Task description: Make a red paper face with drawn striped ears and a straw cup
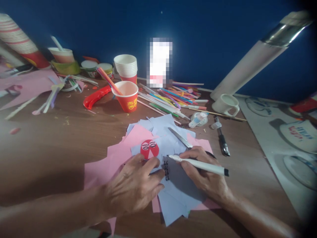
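My right hand (205, 175) grips a white marker pen (203, 166), its dark tip at the blue paper (178, 195), just above rows of small black marks (166, 172). My left hand (138, 181) lies on the papers with its fingers apart, pressing near a red paper circle (150, 149) with eye shapes drawn on it and a pale triangle. Pink paper (99, 168) sticks out from beneath the blue sheets. Beyond my right hand, scissors (182, 137) rest on the papers; the hand partly hides their dark handle.
Behind the papers stand a red paper cup (126, 99) holding straws, a red-handled tool (97, 97) and stacked cups (125, 66). Many colored straws (173, 99) lie scattered. On the right are a small bottle (198, 119), a black pen (223, 142), a white mug (226, 104) and a slanted tube (250, 69).
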`<state>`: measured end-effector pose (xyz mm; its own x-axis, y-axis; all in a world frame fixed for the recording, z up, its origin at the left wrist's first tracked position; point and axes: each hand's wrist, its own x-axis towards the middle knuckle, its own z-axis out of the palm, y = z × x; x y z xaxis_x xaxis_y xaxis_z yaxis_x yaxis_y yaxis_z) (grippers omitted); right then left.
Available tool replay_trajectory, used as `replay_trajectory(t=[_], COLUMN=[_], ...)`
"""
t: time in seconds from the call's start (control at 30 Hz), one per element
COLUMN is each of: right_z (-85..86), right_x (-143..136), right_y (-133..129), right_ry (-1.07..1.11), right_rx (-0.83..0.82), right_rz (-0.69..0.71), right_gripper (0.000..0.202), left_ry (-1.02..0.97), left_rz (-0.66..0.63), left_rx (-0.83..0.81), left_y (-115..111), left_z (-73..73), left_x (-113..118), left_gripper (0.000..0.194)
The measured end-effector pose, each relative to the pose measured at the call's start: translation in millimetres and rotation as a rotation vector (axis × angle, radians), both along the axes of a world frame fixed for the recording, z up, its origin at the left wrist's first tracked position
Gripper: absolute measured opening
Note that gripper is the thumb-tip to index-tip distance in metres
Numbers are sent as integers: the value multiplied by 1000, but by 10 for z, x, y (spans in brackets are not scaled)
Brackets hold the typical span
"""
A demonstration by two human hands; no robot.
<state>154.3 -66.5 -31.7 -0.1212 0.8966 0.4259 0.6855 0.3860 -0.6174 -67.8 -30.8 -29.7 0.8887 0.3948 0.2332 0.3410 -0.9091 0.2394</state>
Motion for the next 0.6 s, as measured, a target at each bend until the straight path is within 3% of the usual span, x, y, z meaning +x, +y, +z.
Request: replay_trajectory(t=[0.23, 0.6], right_z=[41, -8], right_x=[-41, -45], right_y=[37, 51], right_ry=[-26, -50], right_rx=[75, 97], right_rz=[86, 86], right_gripper=[9, 6], left_ry=[-2, 34], left_rz=[53, 69], left_rx=[-29, -64], left_y=[-4, 0], left_z=[6, 20], left_x=[-20, -14], left_gripper=[24, 26])
